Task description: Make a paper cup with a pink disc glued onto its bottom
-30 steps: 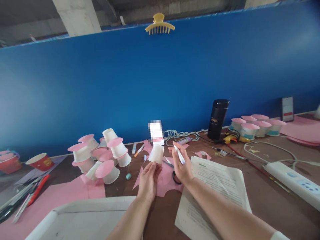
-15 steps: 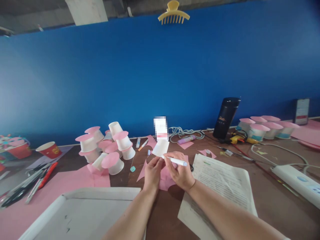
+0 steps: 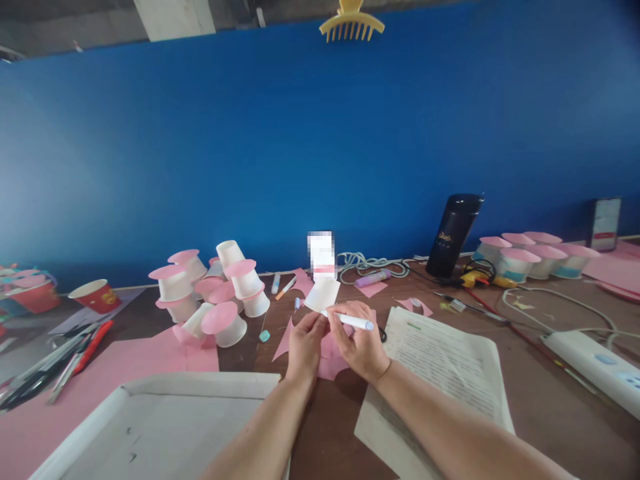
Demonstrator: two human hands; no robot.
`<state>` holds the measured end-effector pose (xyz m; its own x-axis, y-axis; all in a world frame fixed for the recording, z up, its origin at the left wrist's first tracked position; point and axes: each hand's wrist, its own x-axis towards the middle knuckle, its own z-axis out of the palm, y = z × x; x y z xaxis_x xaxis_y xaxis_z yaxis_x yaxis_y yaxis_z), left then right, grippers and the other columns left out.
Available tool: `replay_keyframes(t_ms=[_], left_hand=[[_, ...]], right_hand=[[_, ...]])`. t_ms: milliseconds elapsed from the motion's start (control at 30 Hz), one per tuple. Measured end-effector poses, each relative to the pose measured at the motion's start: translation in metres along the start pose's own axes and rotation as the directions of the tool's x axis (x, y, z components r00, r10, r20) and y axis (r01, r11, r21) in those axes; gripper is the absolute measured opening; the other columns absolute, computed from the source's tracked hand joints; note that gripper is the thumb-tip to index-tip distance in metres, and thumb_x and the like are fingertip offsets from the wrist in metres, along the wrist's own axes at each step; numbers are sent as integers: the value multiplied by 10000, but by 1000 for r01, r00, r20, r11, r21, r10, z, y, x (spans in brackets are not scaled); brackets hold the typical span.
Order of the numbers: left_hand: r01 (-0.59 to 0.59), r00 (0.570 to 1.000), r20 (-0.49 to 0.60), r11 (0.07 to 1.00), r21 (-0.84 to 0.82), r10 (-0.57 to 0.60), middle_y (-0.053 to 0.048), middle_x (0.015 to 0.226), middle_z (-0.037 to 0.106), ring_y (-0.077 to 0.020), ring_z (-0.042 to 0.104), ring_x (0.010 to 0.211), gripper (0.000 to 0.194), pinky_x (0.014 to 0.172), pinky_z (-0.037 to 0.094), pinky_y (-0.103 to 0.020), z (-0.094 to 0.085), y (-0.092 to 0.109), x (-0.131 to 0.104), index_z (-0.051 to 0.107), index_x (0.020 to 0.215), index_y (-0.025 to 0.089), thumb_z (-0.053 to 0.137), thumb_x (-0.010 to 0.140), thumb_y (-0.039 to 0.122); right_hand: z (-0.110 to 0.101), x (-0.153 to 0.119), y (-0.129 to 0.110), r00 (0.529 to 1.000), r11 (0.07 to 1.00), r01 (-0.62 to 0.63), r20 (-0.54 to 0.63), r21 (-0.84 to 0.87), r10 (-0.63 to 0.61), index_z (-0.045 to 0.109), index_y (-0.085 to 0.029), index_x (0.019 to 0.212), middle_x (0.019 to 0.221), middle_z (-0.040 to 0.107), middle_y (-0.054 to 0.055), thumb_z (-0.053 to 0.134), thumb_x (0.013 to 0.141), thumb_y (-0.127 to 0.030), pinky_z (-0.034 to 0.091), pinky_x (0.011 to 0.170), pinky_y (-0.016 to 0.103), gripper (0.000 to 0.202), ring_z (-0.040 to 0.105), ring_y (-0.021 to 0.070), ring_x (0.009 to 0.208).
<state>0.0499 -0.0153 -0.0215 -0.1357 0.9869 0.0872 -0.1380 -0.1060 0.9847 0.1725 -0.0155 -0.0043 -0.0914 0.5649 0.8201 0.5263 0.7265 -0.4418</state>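
A white paper cup is tilted at the middle of the table, its lower end pinched between the fingers of my left hand. My right hand grips a white marker with a pale blue end. The marker's tip meets the cup near my left fingertips, and any mark there is too small to make out. Beneath both hands lie pink paper scraps. Left of them stand several white paper cups topped with pink paper discs, some of them stacked.
A shallow white box lies in front at left, near scissors and a red cup. Printed sheets lie by my right forearm. Farther right are a black thermos, a power strip, cables and more disc-topped cups.
The whole view has shifted slightly. Both hands, the cup and the marker keep nearly the same positions, with the cup tilting very slightly to the right.
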Motion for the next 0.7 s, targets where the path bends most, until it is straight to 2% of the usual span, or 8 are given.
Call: replay_keyframes(t_ms=[133, 267, 533, 700], left_hand=[[-2, 999, 38, 1000, -5, 3, -17, 746, 664, -136, 554, 724, 273, 685, 431, -221, -1, -1, 0, 743, 906, 165, 650, 759, 376], [3, 999, 45, 1000, 0, -3, -26, 740, 662, -144, 557, 722, 295, 675, 431, -225, -2, -1, 0, 744, 904, 159, 645, 763, 398], [31, 998, 49, 996, -78, -27, -30, 750, 660, -152, 574, 739, 295, 699, 445, -238, -2, -5, 1, 743, 898, 163, 671, 749, 407], [57, 997, 62, 986, -158, -47, -25, 718, 656, -142, 582, 710, 273, 678, 441, -230, 2, -1, 0, 746, 881, 161, 697, 733, 385]], right_hand=[[0, 1, 0, 1000, 1000, 23, 17, 19, -24, 615, -212, 1001, 930, 705, 42, 550, 886, -181, 408, 839, 369, 135, 624, 185, 847], [-1, 1, -1, 1000, 1000, -3, 1, -20, 3, 630, -212, 990, 903, 700, 39, 540, 891, -182, 400, 835, 370, 137, 621, 187, 848], [-1, 2, -5, 1000, 999, -10, -27, -32, 9, 634, -211, 981, 884, 691, 27, 543, 886, -184, 401, 831, 347, 135, 615, 178, 838], [-2, 2, -4, 1000, 999, -21, -12, -45, 20, 635, -211, 963, 860, 686, 25, 541, 888, -198, 403, 820, 347, 122, 611, 179, 811]])
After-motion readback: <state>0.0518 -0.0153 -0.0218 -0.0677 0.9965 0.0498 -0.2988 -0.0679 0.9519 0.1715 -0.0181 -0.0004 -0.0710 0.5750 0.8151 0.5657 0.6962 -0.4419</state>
